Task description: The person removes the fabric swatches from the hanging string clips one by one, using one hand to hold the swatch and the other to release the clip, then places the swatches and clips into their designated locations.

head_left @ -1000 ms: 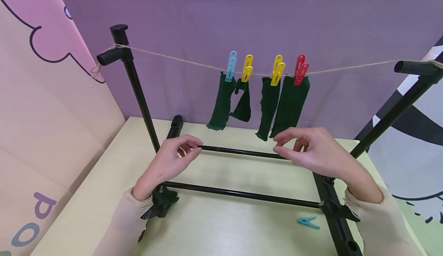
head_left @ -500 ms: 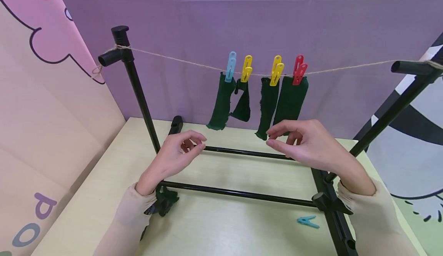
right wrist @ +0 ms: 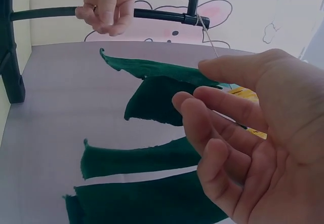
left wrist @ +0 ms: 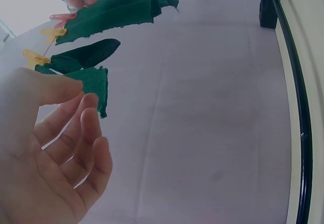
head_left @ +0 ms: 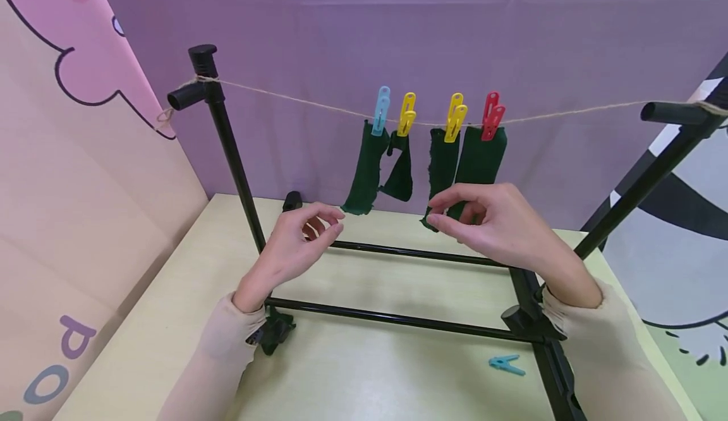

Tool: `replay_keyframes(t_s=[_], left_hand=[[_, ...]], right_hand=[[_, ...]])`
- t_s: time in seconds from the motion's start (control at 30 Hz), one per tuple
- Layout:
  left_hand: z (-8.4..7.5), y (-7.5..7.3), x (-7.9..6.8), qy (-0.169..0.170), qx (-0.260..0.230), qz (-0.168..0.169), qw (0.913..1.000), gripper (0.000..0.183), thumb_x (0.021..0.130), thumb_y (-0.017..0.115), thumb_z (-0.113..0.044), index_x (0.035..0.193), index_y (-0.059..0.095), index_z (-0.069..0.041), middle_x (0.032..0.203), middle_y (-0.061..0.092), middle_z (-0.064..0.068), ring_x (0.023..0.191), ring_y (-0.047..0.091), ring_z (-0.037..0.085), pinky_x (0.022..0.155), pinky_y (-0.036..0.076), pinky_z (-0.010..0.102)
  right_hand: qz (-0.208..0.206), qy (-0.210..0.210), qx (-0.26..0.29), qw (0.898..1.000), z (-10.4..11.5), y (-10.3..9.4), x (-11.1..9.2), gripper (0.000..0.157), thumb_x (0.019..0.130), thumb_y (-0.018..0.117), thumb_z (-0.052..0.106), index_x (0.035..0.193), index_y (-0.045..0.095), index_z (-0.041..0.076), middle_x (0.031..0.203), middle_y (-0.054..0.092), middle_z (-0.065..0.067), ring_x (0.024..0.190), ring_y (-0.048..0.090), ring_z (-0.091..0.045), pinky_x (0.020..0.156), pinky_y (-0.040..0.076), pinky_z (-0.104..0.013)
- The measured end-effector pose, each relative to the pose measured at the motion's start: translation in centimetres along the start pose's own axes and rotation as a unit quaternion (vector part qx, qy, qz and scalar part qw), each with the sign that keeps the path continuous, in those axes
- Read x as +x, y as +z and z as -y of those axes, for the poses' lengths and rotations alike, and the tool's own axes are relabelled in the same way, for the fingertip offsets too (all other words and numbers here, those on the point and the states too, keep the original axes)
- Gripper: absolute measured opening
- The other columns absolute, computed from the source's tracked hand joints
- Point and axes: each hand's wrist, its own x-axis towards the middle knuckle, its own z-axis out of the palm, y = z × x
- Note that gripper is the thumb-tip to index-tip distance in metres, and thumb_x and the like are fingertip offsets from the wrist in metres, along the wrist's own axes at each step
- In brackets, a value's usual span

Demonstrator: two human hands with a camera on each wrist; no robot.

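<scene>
Several dark green cloth pieces hang by clothespins from a string across a black frame. A light blue clothespin [head_left: 381, 110] grips the leftmost cloth [head_left: 362, 174]. Yellow clothespins [head_left: 406, 116] hold a cut triangular piece [head_left: 401, 171] and a narrow strip [head_left: 442, 158]. The red clothespin [head_left: 492, 116] holds a wider cloth [head_left: 482, 155]. My right hand [head_left: 495, 222], fingers loosely bent and holding nothing, overlaps the lower ends of the two right pieces in the head view. Lower left of the cloths, my left hand [head_left: 301, 237] is in the air, fingers relaxed, thumb apart from the fingertips.
A blue clothespin [head_left: 506, 364] lies on the pale table [head_left: 387, 377] inside the right foot. Dark green cloth [head_left: 276, 331] is bunched by the frame's left foot, partly behind the sleeve. Black bars [head_left: 398, 321] cross low; uprights [head_left: 230, 155] flank both sides. A purple backdrop stands behind.
My right hand has moved left and up, now overlapping the hanging cloths more. The left hand has shifted slightly right and up. The clothespins and cloths hang as before.
</scene>
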Motion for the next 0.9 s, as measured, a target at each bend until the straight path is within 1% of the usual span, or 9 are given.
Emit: replay_keyframes(t_s=[0.17,0.3,0.37,0.5,0.63,0.77,0.9], left_hand=[[0.0,0.2,0.5,0.019,-0.025,-0.034,0.9989,0.019,0.100,0.075,-0.017,0.118,0.076,-0.013,0.107,0.075,0.002,0.088,0.066,0.017,0.078,0.057,0.030],[-0.2,0.3,0.9,0.026,-0.036,-0.058,0.9974,0.019,0.099,0.075,-0.016,0.118,0.076,-0.011,0.112,0.077,0.004,0.090,0.066,0.018,0.077,0.057,0.030],[-0.3,0.3,1.2,0.028,-0.039,-0.065,0.9967,0.021,0.099,0.075,-0.016,0.119,0.076,-0.010,0.115,0.077,0.005,0.092,0.066,0.018,0.078,0.057,0.032],[-0.7,0.5,1.5,0.029,-0.039,-0.070,0.9963,0.024,0.099,0.074,-0.016,0.122,0.075,-0.008,0.120,0.077,0.006,0.094,0.067,0.018,0.080,0.057,0.035],[-1.1,0.7,1.7,0.032,-0.038,-0.072,0.9962,0.028,0.099,0.074,-0.017,0.125,0.074,-0.008,0.122,0.076,0.006,0.094,0.067,0.019,0.080,0.057,0.037],[-1.5,0.8,2.1,0.035,-0.040,-0.078,0.9955,0.030,0.100,0.073,-0.018,0.128,0.073,-0.009,0.123,0.076,0.006,0.094,0.068,0.020,0.081,0.057,0.036],[-1.7,0.9,2.4,0.032,-0.050,-0.087,0.9944,0.032,0.100,0.073,-0.017,0.131,0.072,-0.009,0.127,0.075,0.008,0.094,0.068,0.021,0.081,0.056,0.033]], right_hand=[[-0.013,0.001,0.000,1.000,0.3,0.0,0.4,0.017,0.097,0.080,0.025,0.114,0.079,0.021,0.076,0.073,0.009,0.063,0.063,-0.008,0.053,0.044,-0.027],[-0.032,-0.007,0.006,0.999,0.8,0.0,0.9,0.017,0.097,0.080,0.025,0.113,0.079,0.023,0.067,0.068,0.010,0.056,0.058,-0.010,0.049,0.040,-0.028],[-0.045,-0.013,0.013,0.999,1.0,0.1,1.2,0.017,0.097,0.080,0.023,0.114,0.079,0.022,0.062,0.065,0.009,0.053,0.056,-0.011,0.047,0.037,-0.028],[-0.070,-0.027,0.025,0.997,1.6,0.0,1.8,0.020,0.095,0.082,0.020,0.115,0.079,0.020,0.060,0.063,0.008,0.050,0.053,-0.012,0.046,0.034,-0.027],[-0.087,-0.039,0.025,0.995,2.2,-0.1,2.2,0.023,0.094,0.082,0.017,0.117,0.079,0.017,0.061,0.064,0.006,0.051,0.054,-0.012,0.046,0.036,-0.026],[-0.101,-0.055,0.022,0.993,2.7,-0.2,2.5,0.025,0.094,0.082,0.016,0.119,0.079,0.016,0.061,0.063,0.006,0.050,0.053,-0.011,0.046,0.036,-0.026],[-0.111,-0.067,0.029,0.991,3.2,-0.1,2.8,0.025,0.094,0.082,0.015,0.119,0.079,0.016,0.061,0.062,0.006,0.049,0.052,-0.010,0.045,0.036,-0.025]])
